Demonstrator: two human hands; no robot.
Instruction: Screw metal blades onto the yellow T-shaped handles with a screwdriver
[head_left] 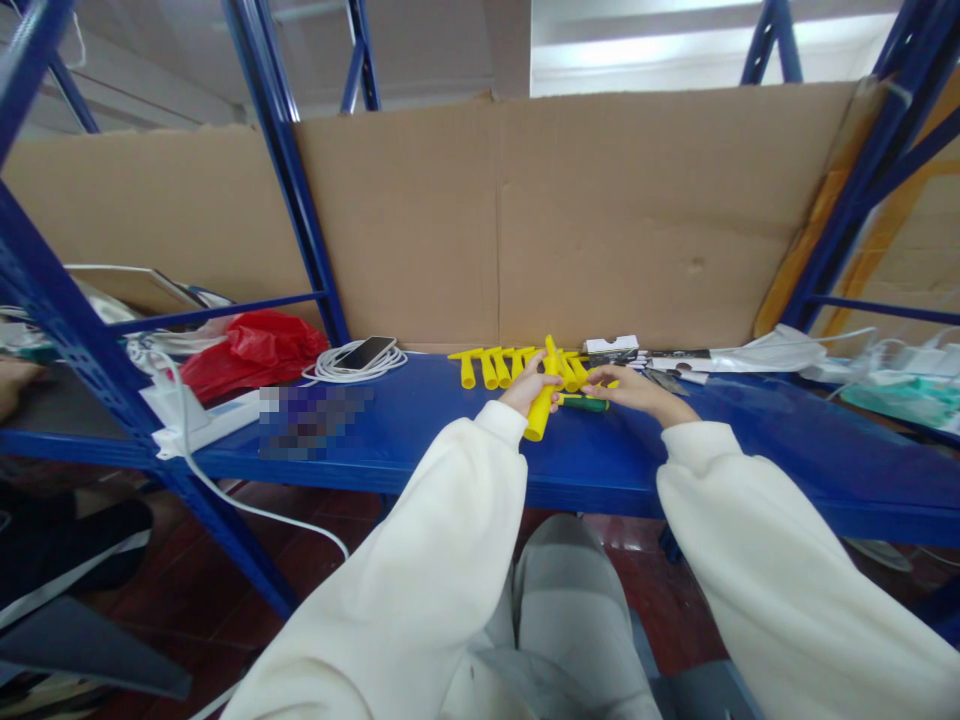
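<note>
My left hand (529,388) is closed around a yellow plastic tube-like piece (538,415) with a tapered upper end, held tilted above the blue shelf. To its right, my right hand (628,388) has its thumb and fingers bent together by the yellow parts. A bit of yellow shows at its fingers, too small to name. Just below lies a screwdriver (586,403) with a green handle, partly behind the left hand's fingers. Several similar yellow pieces (490,372) stand in a row behind my hands, some hidden by them.
On the blue shelf (435,430), a phone (367,352) rests on a coiled white cable (322,375). A red plastic bag (255,350) and a white power strip (225,415) are at left. A small white box (611,344) sits before the cardboard wall (600,220). Blue posts flank the sides.
</note>
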